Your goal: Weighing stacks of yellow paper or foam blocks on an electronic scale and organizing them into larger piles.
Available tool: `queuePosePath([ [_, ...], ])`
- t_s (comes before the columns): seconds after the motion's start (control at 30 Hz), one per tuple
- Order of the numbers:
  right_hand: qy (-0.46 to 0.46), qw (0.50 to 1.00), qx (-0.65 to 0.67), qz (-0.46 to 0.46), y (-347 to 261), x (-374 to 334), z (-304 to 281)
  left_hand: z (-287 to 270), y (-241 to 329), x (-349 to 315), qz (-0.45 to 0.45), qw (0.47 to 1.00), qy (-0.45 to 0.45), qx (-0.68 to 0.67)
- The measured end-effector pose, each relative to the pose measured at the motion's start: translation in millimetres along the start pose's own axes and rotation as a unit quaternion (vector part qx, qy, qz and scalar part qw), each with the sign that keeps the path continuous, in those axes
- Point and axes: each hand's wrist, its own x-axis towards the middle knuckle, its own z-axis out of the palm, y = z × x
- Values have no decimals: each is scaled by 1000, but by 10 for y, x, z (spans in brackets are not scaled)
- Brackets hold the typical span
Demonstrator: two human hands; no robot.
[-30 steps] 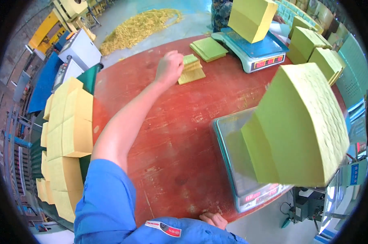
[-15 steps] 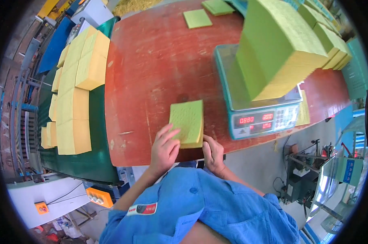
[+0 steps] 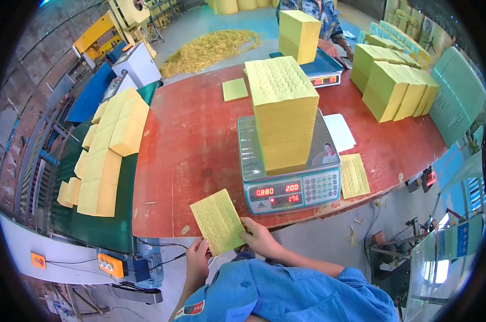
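Observation:
A thin stack of yellow paper [image 3: 217, 222], stamped with rows of round marks, is tilted above the table's front edge. My left hand [image 3: 198, 256] is closed on its lower left corner. My right hand [image 3: 260, 239] grips its right edge, the fingers partly hidden underneath. Just beyond, a tall yellow paper block [image 3: 286, 129] stands on the metal pan of a digital scale [image 3: 288, 193] with lit red digits. One stamped yellow sheet [image 3: 355, 176] lies right of the scale, and a small yellow paper pad [image 3: 235, 89] lies farther back.
Left of the red table [image 3: 173, 161], yellow paper blocks [image 3: 101, 172] line a green conveyor belt [image 3: 126, 209]. More paper blocks [image 3: 388, 91] stand at the right. Across the table, a co-worker's hand [image 3: 329, 48] is by a second scale [image 3: 323, 67]. Yellow scraps [image 3: 211, 51] are heaped on the floor.
The paper stack has gone from resting on the table to tilted in my hands, nearer me. My right hand has come up along its right edge. The view has shifted, showing more of the far side.

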Motion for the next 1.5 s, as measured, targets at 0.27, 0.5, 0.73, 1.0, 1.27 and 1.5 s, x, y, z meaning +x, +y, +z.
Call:
queuePosePath([
  [0.27,93,907,-293,-289,-1600,114,-531,804,1248,258,160,978,-111,69],
  [0.5,241,840,-330,-358,-3253,709,-1287,2127,2831,925,290,915,-256,116],
  [0.73,234,913,-270,-196,-3254,1011,-1678,2442,2786,1505,190,911,-298,211],
  [1.0,227,911,-269,-215,-3168,968,-1733,2464,2704,1501,193,907,-316,201],
  [1.27,238,901,-280,-230,-2995,1033,-1858,2492,2624,1456,210,903,-306,215],
  [1.5,289,837,-367,-284,-2940,1001,-1822,2503,2554,1343,246,900,-273,232],
])
